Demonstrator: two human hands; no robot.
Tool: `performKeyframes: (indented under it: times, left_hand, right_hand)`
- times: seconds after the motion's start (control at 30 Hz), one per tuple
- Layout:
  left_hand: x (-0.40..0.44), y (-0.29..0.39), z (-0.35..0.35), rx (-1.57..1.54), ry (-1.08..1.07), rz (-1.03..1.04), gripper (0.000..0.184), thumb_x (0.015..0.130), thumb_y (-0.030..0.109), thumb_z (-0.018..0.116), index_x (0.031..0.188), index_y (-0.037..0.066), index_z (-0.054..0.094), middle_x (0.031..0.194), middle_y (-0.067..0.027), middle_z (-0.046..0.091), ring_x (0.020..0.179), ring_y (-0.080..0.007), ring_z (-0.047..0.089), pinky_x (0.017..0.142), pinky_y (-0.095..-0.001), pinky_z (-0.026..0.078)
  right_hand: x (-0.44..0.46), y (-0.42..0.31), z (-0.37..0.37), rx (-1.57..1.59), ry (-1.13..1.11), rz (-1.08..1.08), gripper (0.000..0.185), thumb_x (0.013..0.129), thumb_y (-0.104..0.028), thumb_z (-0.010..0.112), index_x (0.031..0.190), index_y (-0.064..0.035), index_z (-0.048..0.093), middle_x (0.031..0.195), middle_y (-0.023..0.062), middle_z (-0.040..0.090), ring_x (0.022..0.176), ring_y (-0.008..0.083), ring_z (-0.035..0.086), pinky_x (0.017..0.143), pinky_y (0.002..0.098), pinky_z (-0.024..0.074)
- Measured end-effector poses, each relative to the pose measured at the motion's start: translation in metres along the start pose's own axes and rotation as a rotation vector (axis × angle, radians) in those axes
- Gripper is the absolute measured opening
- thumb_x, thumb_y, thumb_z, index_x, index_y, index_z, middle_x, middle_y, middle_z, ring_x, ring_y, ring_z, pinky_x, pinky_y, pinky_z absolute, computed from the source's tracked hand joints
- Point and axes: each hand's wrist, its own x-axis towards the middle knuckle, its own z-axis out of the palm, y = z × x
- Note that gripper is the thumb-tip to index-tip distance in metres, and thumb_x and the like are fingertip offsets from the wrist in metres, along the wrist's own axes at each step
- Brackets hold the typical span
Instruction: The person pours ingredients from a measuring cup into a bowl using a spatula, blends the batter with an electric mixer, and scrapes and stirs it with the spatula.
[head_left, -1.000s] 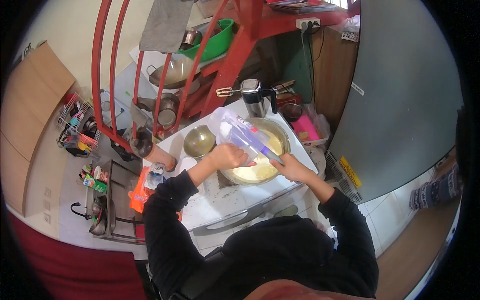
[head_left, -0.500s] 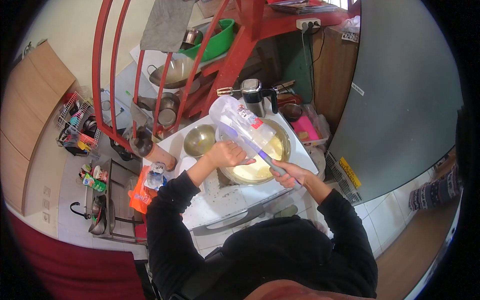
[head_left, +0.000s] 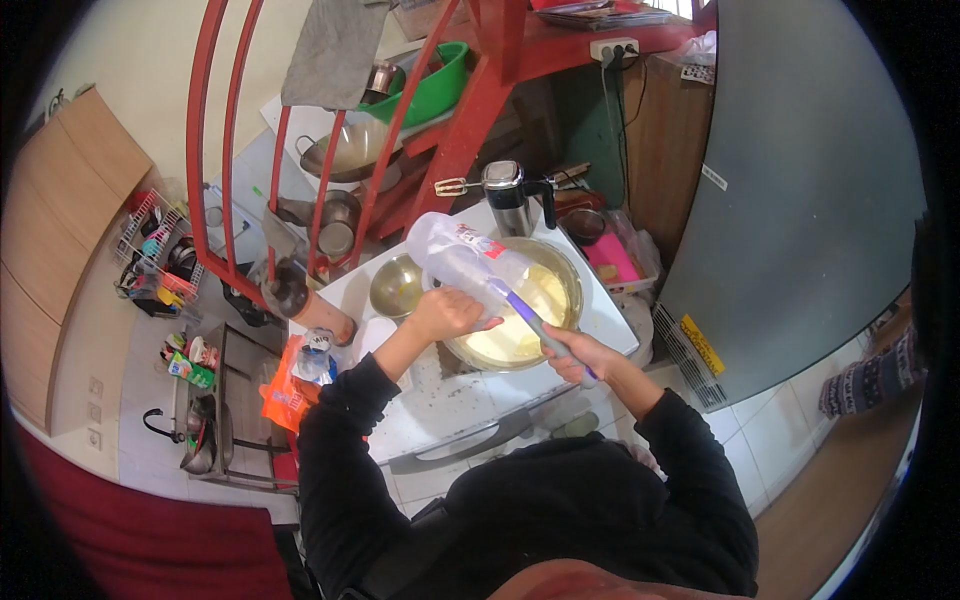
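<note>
I count two round metal bowls on the white counter (head_left: 430, 420): a small bowl (head_left: 396, 290) and a large bowl (head_left: 573, 288) of smooth, pale-yellow batter (head_left: 508, 343). One steel-and-black mixer (head_left: 508, 195) stands just beyond; an orange bag (head_left: 285, 392) crowds the left edge. My left hand (head_left: 450, 314) has its fingers curled tight on one clear plastic jug (head_left: 445, 250), tilted over the large bowl; my right hand (head_left: 580, 357) wraps its fingers closed around one grey-and-purple spatula (head_left: 536, 325), its far end unclear against the jug.
</note>
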Motion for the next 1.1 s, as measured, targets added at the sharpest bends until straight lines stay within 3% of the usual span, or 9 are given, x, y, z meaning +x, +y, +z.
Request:
performKeyframes:
  times: [0.1,0.2,0.3,0.43,0.53,0.67,0.77,0.97,1.1]
  left_hand:
    - [0.004,-0.002,-0.009,0.094,-0.053,-0.048,0.044,0.071,0.036,0.065,0.044,0.012,0.040,0.041,-0.0005,0.043,0.037,-0.0149,0.046,0.039,-0.0249,0.038]
    - [0.002,-0.003,-0.008,0.064,-0.094,-0.079,0.043,0.072,0.038,0.064,0.045,0.012,0.043,0.041,-0.0015,0.043,0.037,-0.0159,0.047,0.038,-0.0258,0.038]
    - [0.004,-0.003,-0.009,0.002,-0.225,-0.059,0.042,0.073,0.039,0.062,0.046,0.012,0.044,0.041,-0.0022,0.044,0.038,-0.0170,0.049,0.039,-0.0267,0.039]
    - [0.007,-0.011,-0.010,0.031,-0.235,-0.020,0.042,0.073,0.040,0.061,0.046,0.012,0.044,0.042,-0.0019,0.044,0.039,-0.0176,0.049,0.038,-0.0276,0.039]
    - [0.006,-0.016,-0.009,0.043,-0.186,0.045,0.042,0.073,0.040,0.061,0.046,0.013,0.043,0.042,-0.0013,0.043,0.038,-0.0171,0.048,0.037,-0.0276,0.039]
    - [0.003,-0.025,-0.010,0.085,-0.132,0.105,0.044,0.072,0.041,0.062,0.046,0.013,0.041,0.041,-0.0006,0.041,0.037,-0.0166,0.046,0.036,-0.0270,0.037]
    - [-0.002,-0.032,-0.007,0.045,-0.112,0.084,0.044,0.069,0.037,0.066,0.044,0.012,0.040,0.041,-0.0009,0.039,0.036,-0.0168,0.043,0.035,-0.0273,0.036]
    - [-0.014,-0.036,-0.005,0.104,-0.203,0.005,0.045,0.070,0.042,0.063,0.045,0.013,0.041,0.042,-0.0018,0.042,0.036,-0.0176,0.046,0.036,-0.0276,0.037]
    - [0.001,-0.036,-0.006,0.083,-0.186,0.018,0.043,0.068,0.035,0.068,0.044,0.012,0.041,0.041,-0.0026,0.039,0.036,-0.0189,0.043,0.035,-0.0302,0.036]
  right_hand:
    - [-0.002,-0.003,0.012,-0.517,0.315,-0.277,0.040,0.087,-0.044,0.044,0.075,-0.0062,0.048,0.044,0.0022,0.043,0.033,0.0153,0.044,0.033,0.0266,0.0375]
    - [-0.003,-0.012,0.009,-1.420,0.720,-0.665,0.040,0.085,-0.039,0.047,0.091,0.0004,0.051,0.056,0.0155,0.056,0.049,0.0291,0.057,0.047,0.0377,0.0459]
    - [-0.017,-0.035,0.029,-1.654,0.940,-0.536,0.036,0.084,-0.035,0.049,0.090,0.0009,0.051,0.063,0.0209,0.058,0.057,0.0357,0.058,0.056,0.0430,0.0463]
    - [-0.002,-0.038,0.018,-1.703,1.042,-0.626,0.032,0.083,-0.034,0.049,0.086,-0.0022,0.053,0.063,0.0167,0.059,0.060,0.0327,0.059,0.053,0.0418,0.0464]
    - [-0.004,-0.049,0.012,-1.723,0.909,-0.642,0.035,0.083,-0.034,0.051,0.086,0.0006,0.054,0.065,0.0181,0.059,0.063,0.0346,0.059,0.056,0.0423,0.0465]
    - [-0.002,-0.065,-0.023,-1.460,0.561,-0.624,0.042,0.082,-0.035,0.051,0.091,0.0062,0.057,0.072,0.0246,0.058,0.071,0.0399,0.057,0.067,0.0438,0.0451]
    - [-0.017,-0.064,-0.031,-1.492,0.507,-0.634,0.037,0.083,-0.035,0.052,0.086,0.0016,0.058,0.072,0.0233,0.058,0.071,0.0379,0.057,0.066,0.0434,0.0448]
    - [-0.064,-0.063,-0.011,-1.794,0.812,-0.504,0.030,0.081,-0.032,0.052,0.088,-0.0033,0.056,0.069,0.0192,0.059,0.070,0.0362,0.058,0.065,0.0450,0.0458]
    - [-0.051,-0.043,-0.014,-1.694,1.007,-0.514,0.033,0.083,-0.035,0.049,0.083,-0.0023,0.050,0.065,0.0209,0.057,0.064,0.0379,0.056,0.058,0.0476,0.0435]
